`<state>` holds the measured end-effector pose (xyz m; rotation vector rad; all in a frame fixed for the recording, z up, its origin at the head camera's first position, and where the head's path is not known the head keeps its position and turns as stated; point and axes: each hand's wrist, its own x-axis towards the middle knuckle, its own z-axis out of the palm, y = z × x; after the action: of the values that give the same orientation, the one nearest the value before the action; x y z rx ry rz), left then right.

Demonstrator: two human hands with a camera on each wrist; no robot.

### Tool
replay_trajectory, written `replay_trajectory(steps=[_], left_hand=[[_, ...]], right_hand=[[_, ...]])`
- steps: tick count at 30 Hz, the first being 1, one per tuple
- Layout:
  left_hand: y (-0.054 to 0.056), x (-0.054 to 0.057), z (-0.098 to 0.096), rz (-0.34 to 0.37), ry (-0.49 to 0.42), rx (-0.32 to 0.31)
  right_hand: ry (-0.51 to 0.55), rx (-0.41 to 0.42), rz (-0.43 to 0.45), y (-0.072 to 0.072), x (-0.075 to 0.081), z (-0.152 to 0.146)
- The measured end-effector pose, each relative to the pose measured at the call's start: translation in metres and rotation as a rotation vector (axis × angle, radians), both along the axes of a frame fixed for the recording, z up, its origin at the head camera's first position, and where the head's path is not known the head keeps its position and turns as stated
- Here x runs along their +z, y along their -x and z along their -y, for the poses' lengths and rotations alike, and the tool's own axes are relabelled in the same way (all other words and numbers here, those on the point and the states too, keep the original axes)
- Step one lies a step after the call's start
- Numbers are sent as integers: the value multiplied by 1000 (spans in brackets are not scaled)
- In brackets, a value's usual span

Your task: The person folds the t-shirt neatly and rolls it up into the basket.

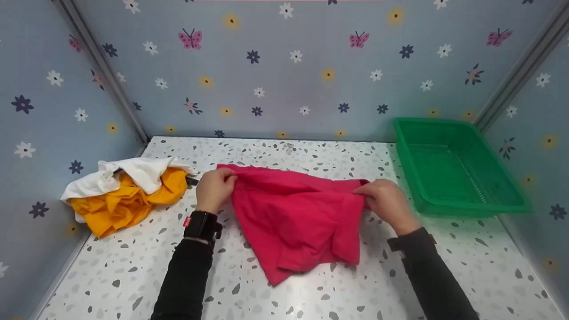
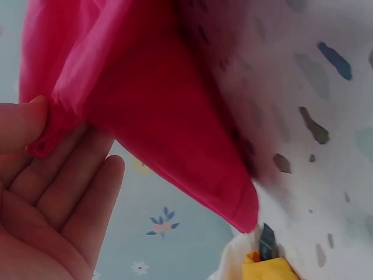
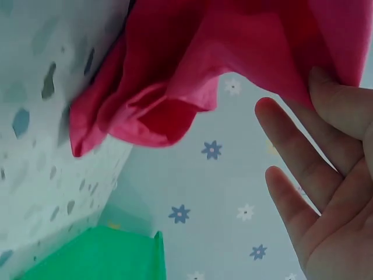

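A bright pink-red garment hangs in loose folds between both hands, its lower part close over the speckled tabletop. Its upper left corner is pinched by my left hand, thumb over the bunched edge, as the left wrist view also shows with the garment. On the other side my right hand pinches the upper right edge between thumb and fingers. In the right wrist view the thumb presses the garment, while two fingers of the hand stretch out apart from it.
At the left, white cloth lies heaped with yellow-orange cloth on the speckled table. A green plastic basket stands at the back right. Flower-patterned walls enclose the table at the back and both sides.
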<state>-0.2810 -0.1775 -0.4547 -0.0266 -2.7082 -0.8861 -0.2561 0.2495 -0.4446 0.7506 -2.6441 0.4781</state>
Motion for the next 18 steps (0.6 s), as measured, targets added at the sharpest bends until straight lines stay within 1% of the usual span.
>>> replay_trajectory(steps=[2,5,8,10,13,15,18], left_hand=[[-5,7,-1,-16,-14,-7],[-12,22,-3,-56,-28,-21],[-18,38,-3,-117,-31,-36],[-22,49,-2,-155,-32,-41],[-25,63,-1,-214,-40,-39],[-26,72,0,-258,-61,-32],[-29,84,1,-350,-93,-22]], right_hand=[[7,-12,9,4,7,-4],[9,-46,37,11,21,-8],[20,-73,64,18,38,-11],[32,-84,63,24,49,-13],[52,-107,43,31,65,-13],[73,-123,14,34,74,-11],[119,-134,-44,38,84,-8]])
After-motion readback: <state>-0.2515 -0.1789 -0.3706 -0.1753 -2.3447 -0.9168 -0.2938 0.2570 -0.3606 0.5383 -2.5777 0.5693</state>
